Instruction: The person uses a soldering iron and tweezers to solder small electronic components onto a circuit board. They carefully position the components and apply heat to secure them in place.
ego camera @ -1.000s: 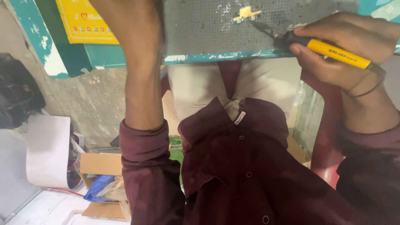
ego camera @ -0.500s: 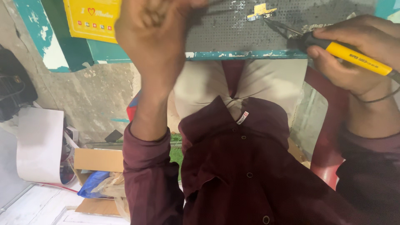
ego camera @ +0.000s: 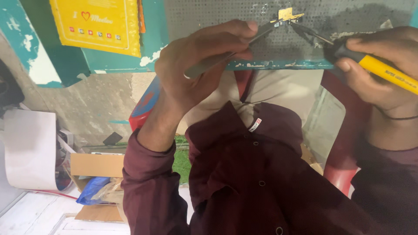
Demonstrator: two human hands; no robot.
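**Working a small yellow part on the perforated mat**

Sitting on the grey perforated mat [ego camera: 244, 39] near its far edge is a small yellow part [ego camera: 286, 15]. Tweezers [ego camera: 230, 54] are reaching it from the left and a dark iron tip from the right. The left hand [ego camera: 198, 65] is pinching the tweezers, fingers curled. The right hand [ego camera: 383, 65] is gripping the yellow-handled iron [ego camera: 389, 72] closed. A maroon shirt [ego camera: 261, 182] is filling the foreground; a yellow card [ego camera: 100, 24] is lying further left.
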